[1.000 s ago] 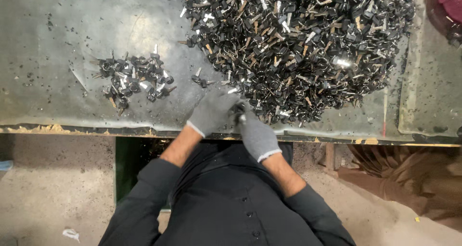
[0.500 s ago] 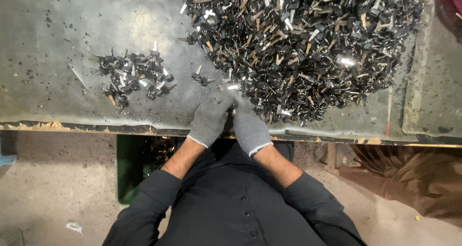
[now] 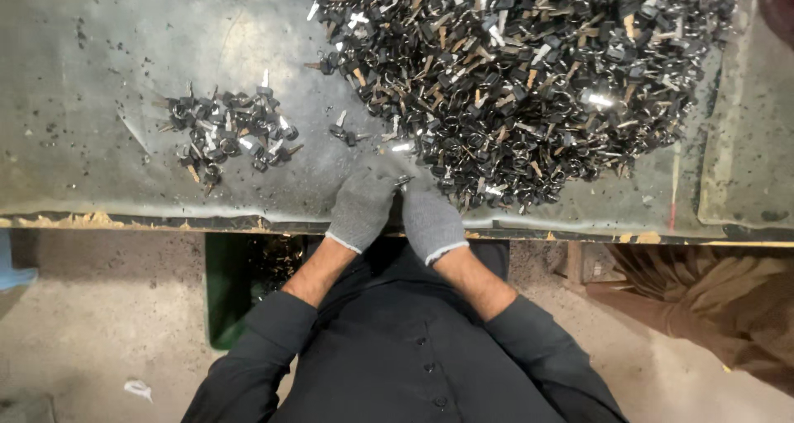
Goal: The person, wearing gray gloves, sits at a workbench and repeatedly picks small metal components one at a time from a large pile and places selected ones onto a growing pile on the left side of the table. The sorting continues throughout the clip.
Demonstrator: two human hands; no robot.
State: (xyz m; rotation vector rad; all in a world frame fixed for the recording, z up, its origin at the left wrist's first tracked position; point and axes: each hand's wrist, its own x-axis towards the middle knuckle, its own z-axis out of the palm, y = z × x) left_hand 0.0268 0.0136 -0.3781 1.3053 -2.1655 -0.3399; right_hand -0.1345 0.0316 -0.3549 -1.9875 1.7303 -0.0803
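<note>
Both of my hands wear grey knit gloves and meet at the table's near edge. My left hand (image 3: 362,205) and my right hand (image 3: 428,217) pinch a small metal piece (image 3: 403,180) between their fingertips. Just beyond them lies a big heap of small dark and silvery metal parts (image 3: 529,76), reaching the top right. A much smaller pile of the same parts (image 3: 231,133) sits to the left of my hands. Two or three loose parts (image 3: 343,132) lie between the piles.
The worn grey metal tabletop (image 3: 99,100) has a chipped wooden front edge (image 3: 99,220). A green bin (image 3: 227,286) stands under the table by my left arm. Brown cloth (image 3: 711,299) lies at the lower right, on a dusty concrete floor.
My hands have drawn closer together and shifted slightly left along the near edge. The piles have not changed.
</note>
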